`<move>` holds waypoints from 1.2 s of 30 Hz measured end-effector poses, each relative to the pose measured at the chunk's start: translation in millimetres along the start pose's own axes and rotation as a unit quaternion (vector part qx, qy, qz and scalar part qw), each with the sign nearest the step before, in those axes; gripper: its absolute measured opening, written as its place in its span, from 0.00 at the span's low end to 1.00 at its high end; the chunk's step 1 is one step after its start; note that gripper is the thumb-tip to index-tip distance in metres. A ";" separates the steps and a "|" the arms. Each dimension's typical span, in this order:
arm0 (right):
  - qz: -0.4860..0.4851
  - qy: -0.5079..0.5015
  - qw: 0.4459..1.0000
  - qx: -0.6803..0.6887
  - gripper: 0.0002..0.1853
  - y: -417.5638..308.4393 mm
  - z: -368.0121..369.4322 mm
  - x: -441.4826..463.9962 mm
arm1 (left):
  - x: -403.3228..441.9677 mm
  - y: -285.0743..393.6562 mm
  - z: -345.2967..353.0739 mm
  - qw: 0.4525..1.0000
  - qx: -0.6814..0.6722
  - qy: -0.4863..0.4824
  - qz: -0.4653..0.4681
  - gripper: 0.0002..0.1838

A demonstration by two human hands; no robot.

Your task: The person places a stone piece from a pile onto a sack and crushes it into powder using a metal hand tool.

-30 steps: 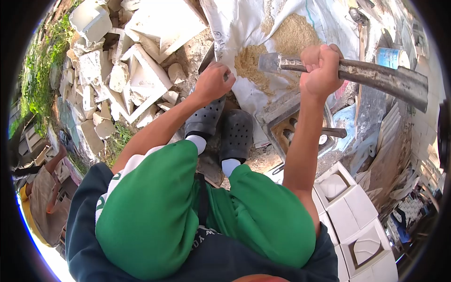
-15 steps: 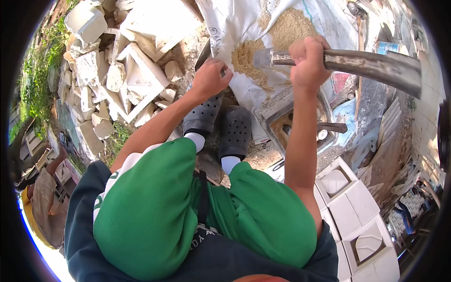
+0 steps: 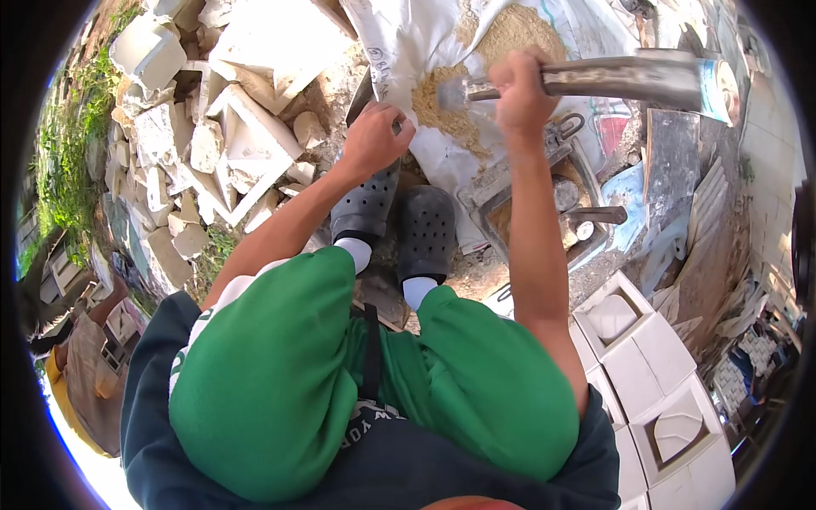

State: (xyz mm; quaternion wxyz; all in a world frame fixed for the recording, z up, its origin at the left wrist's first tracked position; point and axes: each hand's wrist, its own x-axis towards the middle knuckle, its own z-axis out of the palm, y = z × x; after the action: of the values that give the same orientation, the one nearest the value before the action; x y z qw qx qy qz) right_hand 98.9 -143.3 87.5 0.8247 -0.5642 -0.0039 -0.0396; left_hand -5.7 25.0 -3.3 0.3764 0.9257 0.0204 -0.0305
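Note:
My right hand [image 3: 523, 92] is wrapped round a long worn tool [image 3: 608, 78], raised above a white sack [image 3: 399, 42] with tan powder [image 3: 520, 36] on it. The tool's short metal end [image 3: 453, 92] points left; its far end is blurred. My left hand [image 3: 376, 138] has curled fingers above my left dark clog [image 3: 365, 204]. A dark blade-like piece [image 3: 360, 95] shows just beyond that hand; whether the fingers grip it is hidden. Below my right wrist, a square grey tray [image 3: 493, 223] holds a round object and a short-handled tool [image 3: 595, 214].
Broken white blocks [image 3: 255, 153] are heaped at the left. White hollow blocks [image 3: 642, 357] stand in rows at the lower right. A dark board [image 3: 671, 153] lies at the right. Another person [image 3: 89, 382] is at the far left edge.
My right hand has moved up and left with the long tool, whose far end has swung upward. My left hand has shifted slightly left. More of the tray shows.

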 end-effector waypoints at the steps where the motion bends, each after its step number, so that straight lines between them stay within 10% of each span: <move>1: 0.007 0.003 1.000 -0.010 0.14 25.8 -5.3 -6.1 | -1.2 -0.3 -0.1 1.000 -0.001 -0.001 0.005 0.10; 10: -0.027 0.028 0.999 0.013 0.17 -49.5 5.2 -3.0 | -0.3 -2.8 0.7 1.000 0.003 -0.009 0.000 0.10; 28: -0.028 0.071 0.997 -0.016 0.15 47.3 5.5 -10.6 | -3.6 1.4 -2.6 1.000 0.014 -0.018 -0.019 0.11; 36: -0.028 0.062 0.998 0.012 0.16 -43.7 0.3 1.5 | -0.9 -2.5 -1.2 1.000 -0.006 -0.005 -0.005 0.11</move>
State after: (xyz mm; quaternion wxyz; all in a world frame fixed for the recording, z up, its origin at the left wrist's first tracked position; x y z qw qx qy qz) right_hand 97.4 -158.9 128.3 0.8288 -0.5502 0.0308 -0.0972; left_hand -6.6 27.6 -4.1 0.3817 0.9232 0.0236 -0.0374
